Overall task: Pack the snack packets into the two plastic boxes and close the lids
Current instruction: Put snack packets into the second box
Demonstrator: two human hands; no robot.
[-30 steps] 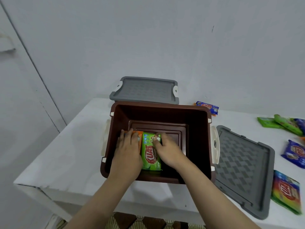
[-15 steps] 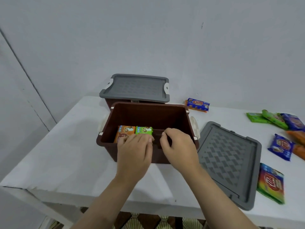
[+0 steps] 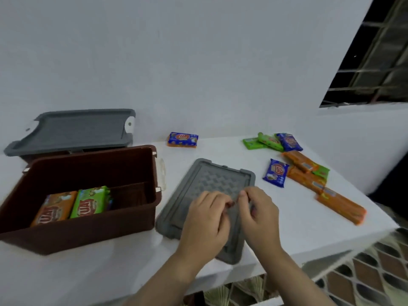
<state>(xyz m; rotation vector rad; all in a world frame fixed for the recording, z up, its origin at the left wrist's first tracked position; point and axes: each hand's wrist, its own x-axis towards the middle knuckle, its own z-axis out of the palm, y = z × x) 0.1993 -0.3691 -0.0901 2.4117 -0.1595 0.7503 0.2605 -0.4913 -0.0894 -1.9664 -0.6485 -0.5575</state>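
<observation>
The open brown box [image 3: 132, 219] stands at the left of the white table [image 3: 88, 272]. Inside it an orange packet [image 3: 53, 208] and a green packet [image 3: 90, 200] stand side by side. Behind it a second box carries a grey lid [image 3: 77, 131]. A loose grey lid [image 3: 212, 180] lies to the right of the brown box. My left hand [image 3: 205, 219] and my right hand [image 3: 258, 215] hover close together over that lid, fingers loosely curled, holding nothing. A blue packet [image 3: 276, 173] and long orange packets [image 3: 340, 205] lie further right.
Another blue packet [image 3: 182, 139] lies near the wall. Green and blue packets [image 3: 271, 141] are heaped at the back right. The table's right corner ends just past the orange packets. A barred window [image 3: 375, 62] is at the upper right.
Both hands have come out of the brown box and moved right, over the loose grey lid. The view has swung right, showing more packets.
</observation>
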